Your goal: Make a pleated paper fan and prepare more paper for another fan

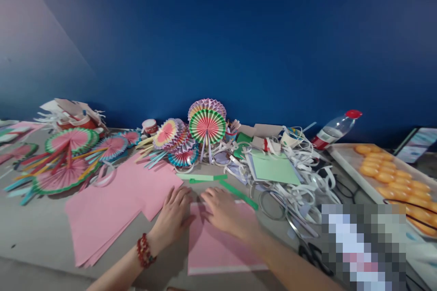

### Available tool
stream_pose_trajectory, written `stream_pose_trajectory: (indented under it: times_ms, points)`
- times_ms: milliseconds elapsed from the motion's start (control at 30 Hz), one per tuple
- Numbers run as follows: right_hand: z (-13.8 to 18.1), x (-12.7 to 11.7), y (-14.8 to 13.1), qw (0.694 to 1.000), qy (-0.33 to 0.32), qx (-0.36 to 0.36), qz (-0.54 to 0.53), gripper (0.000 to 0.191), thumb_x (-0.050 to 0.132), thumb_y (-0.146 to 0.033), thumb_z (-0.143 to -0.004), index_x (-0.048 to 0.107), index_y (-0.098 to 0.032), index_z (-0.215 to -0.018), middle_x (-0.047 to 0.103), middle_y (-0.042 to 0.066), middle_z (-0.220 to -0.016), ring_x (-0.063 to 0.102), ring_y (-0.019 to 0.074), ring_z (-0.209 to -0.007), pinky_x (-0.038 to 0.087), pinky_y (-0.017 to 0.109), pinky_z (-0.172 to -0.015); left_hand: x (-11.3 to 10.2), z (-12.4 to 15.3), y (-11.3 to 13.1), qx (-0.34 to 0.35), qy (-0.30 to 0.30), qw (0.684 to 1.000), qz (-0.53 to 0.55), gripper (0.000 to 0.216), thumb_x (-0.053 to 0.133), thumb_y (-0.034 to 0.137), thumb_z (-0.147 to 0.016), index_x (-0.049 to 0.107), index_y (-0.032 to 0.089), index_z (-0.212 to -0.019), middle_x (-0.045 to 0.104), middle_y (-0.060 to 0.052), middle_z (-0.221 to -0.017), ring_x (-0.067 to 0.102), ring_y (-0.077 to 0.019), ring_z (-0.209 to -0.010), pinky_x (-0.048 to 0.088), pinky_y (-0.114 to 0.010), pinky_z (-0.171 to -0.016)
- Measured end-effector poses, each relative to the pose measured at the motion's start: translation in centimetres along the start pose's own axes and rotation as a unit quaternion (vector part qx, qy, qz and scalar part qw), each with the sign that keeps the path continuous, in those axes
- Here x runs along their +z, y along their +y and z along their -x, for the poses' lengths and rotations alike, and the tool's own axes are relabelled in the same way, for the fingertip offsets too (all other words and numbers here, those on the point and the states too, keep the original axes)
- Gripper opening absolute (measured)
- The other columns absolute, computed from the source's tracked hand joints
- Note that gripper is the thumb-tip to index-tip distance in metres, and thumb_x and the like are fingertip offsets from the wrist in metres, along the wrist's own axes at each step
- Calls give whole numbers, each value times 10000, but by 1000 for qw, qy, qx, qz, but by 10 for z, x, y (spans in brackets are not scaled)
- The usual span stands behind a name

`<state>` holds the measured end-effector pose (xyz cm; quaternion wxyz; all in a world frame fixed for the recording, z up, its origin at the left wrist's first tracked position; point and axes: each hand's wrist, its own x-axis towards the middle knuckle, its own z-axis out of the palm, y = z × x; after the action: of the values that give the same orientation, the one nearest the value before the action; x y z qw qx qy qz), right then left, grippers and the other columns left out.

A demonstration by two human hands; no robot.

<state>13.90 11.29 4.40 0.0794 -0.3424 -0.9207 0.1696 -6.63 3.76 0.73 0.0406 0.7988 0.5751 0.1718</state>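
A pink paper sheet (221, 250) with a white strip along its near edge lies flat in front of me. My right hand (220, 211) rests palm down on its far left part, fingers stretched out. Just left of the sheet, my left hand (174, 213) lies with fingers spread, its thumb at the sheet's left edge. A red bead bracelet (145, 251) circles my left wrist. Beyond my right hand, a green paper strip (241, 195) lies slantwise near the sheet's far edge. More pink sheets (102, 218) are stacked loosely at the left.
Folded paper fans (207, 127) stand and lie along the back and left. White paper strips (307, 191), light green paper (275, 167) and scissors (314, 257) crowd the right. A bottle (332, 132) with a red cap leans behind a tray (355, 168) of orange-yellow food.
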Motion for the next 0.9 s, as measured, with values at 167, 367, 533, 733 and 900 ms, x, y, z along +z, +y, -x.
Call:
stream_pose_trajectory:
  times_ms: [167,367,533,733,900]
  points:
    - [-12,12,0,1000,4,7,-23,89,662,-278,-858,635,-196,-876,664,76,-967,609,255,-972,461,363,-830,0,0,1,1,27,999,24,270,530,224,-904,557,222,-1172,559,-111,-1315,468,-278,-1303,223,-595,-1176]
    - [-7,10,10,994,25,5,-102,51,612,-251,-925,639,-234,-885,701,-9,-844,648,157,-803,454,249,-715,-7,-14,9,-85,22,974,209,144,534,300,-934,634,208,-887,660,-72,-946,596,-247,-959,468,-438,-915]
    - [-4,-6,15,987,79,1,-141,62,605,-162,-898,608,-222,-911,702,3,-909,647,159,-854,470,247,-747,-6,-24,14,-141,28,948,284,219,523,345,-942,636,188,-839,656,-37,-800,615,-188,-761,484,-285,-679]
    - [2,-6,17,981,125,-22,-147,169,531,-63,-879,602,-216,-859,665,-7,-826,621,145,-772,474,241,-710,4,-23,15,-168,20,920,354,250,519,344,-938,673,162,-863,683,-37,-807,637,-160,-733,479,-230,-639]
    - [1,5,12,981,150,-61,-106,67,603,-150,-899,624,-212,-885,653,63,-991,576,229,-990,462,373,-892,13,-19,15,-184,21,908,375,231,549,334,-918,689,158,-866,695,-41,-818,631,-163,-738,478,-235,-669]
